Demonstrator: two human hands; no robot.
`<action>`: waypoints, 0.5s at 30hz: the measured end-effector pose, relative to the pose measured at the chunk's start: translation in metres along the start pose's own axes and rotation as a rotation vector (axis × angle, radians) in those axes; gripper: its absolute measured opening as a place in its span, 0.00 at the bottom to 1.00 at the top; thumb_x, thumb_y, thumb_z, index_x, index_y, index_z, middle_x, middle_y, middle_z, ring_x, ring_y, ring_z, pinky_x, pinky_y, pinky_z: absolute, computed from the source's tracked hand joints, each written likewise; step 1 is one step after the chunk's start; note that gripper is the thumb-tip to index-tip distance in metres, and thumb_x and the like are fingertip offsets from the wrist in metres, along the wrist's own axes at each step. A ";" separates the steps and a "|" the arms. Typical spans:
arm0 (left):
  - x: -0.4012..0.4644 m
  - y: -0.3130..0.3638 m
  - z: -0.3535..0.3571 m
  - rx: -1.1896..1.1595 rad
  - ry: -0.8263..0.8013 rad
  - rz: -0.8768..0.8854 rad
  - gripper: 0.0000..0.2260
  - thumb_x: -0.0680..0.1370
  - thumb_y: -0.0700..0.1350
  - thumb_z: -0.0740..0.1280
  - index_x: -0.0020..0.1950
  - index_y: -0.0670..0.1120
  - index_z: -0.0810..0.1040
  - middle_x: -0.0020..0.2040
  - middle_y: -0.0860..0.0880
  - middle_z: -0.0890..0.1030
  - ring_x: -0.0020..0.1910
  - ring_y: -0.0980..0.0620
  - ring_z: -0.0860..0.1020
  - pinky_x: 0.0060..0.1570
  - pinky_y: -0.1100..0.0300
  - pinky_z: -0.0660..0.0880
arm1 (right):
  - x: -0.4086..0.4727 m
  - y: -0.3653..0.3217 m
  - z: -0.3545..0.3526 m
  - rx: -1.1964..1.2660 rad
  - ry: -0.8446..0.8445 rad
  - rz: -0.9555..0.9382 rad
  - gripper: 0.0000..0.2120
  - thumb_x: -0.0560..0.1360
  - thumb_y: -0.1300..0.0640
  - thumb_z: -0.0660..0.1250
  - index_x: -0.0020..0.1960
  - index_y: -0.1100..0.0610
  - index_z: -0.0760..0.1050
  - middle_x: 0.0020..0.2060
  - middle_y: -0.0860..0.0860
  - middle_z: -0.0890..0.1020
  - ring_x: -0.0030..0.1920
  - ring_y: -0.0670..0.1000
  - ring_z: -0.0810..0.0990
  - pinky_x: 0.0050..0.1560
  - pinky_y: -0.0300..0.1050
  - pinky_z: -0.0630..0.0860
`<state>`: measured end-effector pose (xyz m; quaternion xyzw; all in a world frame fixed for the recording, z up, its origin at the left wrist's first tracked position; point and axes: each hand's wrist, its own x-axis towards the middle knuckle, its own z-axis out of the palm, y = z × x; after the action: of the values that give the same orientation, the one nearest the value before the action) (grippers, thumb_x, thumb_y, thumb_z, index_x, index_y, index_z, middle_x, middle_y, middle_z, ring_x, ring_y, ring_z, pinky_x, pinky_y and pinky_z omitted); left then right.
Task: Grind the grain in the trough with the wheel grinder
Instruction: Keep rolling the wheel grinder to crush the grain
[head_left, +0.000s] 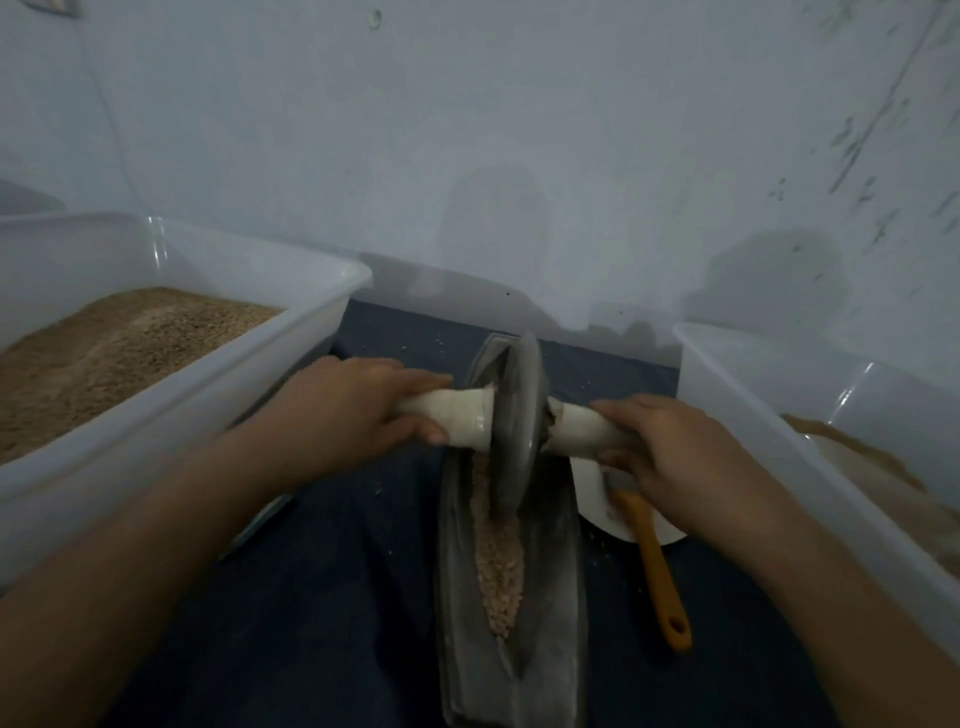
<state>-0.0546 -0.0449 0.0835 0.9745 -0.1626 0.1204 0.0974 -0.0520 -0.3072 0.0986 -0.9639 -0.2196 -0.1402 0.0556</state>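
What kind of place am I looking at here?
Probably a small home or workshop corner for hand-milling grain: a metal trough with a wheel grinder on dark cloth, and plastic tubs of grain against a plain wall.

I see a dull grey metal wheel (517, 415), matt and a little rough, on a smooth, glossy white axle (465, 415), sitting in a matt grey metal trough (556, 587) that holds coarse, pinkish crushed grain (501, 566). The two bins (171, 364) look like smooth translucent white plastic with a slight sheen. Under them I make out dark matt cloth (322, 597), and an orange brush handle (660, 577) that looks like smooth plastic.
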 end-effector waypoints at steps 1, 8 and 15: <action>0.002 0.001 0.005 0.086 0.078 0.019 0.27 0.74 0.62 0.60 0.72 0.61 0.61 0.63 0.55 0.74 0.61 0.55 0.72 0.57 0.59 0.66 | 0.003 0.001 0.004 -0.027 0.020 0.006 0.19 0.77 0.54 0.63 0.68 0.49 0.68 0.58 0.49 0.75 0.57 0.48 0.70 0.54 0.40 0.64; -0.005 -0.006 -0.010 -0.210 -0.090 0.082 0.26 0.66 0.68 0.62 0.63 0.70 0.65 0.53 0.64 0.77 0.46 0.67 0.73 0.44 0.71 0.66 | -0.009 0.005 -0.011 -0.012 -0.091 -0.056 0.18 0.74 0.49 0.67 0.63 0.47 0.72 0.52 0.45 0.77 0.52 0.44 0.73 0.49 0.38 0.66; -0.014 -0.011 -0.031 -0.476 -0.399 0.218 0.22 0.69 0.69 0.63 0.61 0.66 0.74 0.51 0.65 0.81 0.49 0.65 0.79 0.50 0.67 0.73 | -0.027 0.009 -0.041 0.129 -0.313 -0.156 0.12 0.71 0.44 0.69 0.54 0.44 0.77 0.44 0.40 0.81 0.46 0.37 0.75 0.46 0.34 0.71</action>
<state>-0.0698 -0.0232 0.1075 0.9056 -0.3055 -0.1046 0.2751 -0.0812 -0.3326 0.1294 -0.9484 -0.3080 0.0219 0.0717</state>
